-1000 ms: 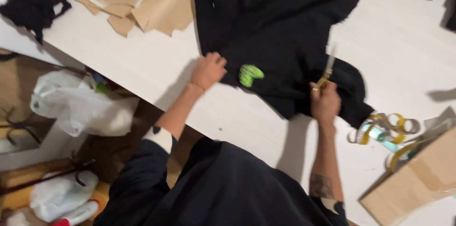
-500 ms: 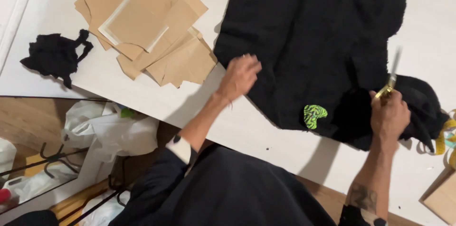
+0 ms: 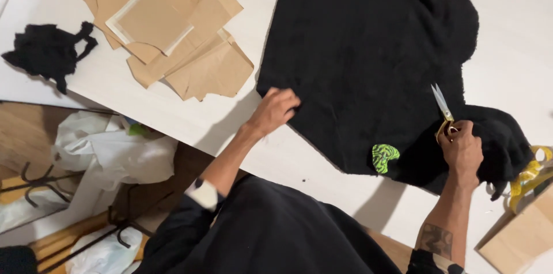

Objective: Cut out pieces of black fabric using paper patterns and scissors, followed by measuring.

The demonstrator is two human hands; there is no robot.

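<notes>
pale wood-grain counter (image 3: 322, 176) fills most of the frame, with brown paper pattern pieces (image 3: 167, 26) stacked at the upper left and a small black scrap (image 3: 46, 52) lying apart at the far left edge. a large piece of black fleece fabric (image 3: 368, 49) is spread flat across the upper middle and right, its lower corner carrying a green patterned patch (image 3: 385, 157). the left hand (image 3: 275, 110) is laid on the fabric's left edge, fingers curled and pressing down rather than pinching, apparently so the cloth is kept taut and flat. the right hand (image 3: 461, 150) is closed around the gold handles of small scissors (image 3: 443, 107), whose blades are slightly parted and pointed toward the upper frame over the fabric. yellow tape (image 3: 533, 176) is bunched at the right edge, and white plastic bags (image 3: 109, 147) are seen below the counter at lower left.
</notes>
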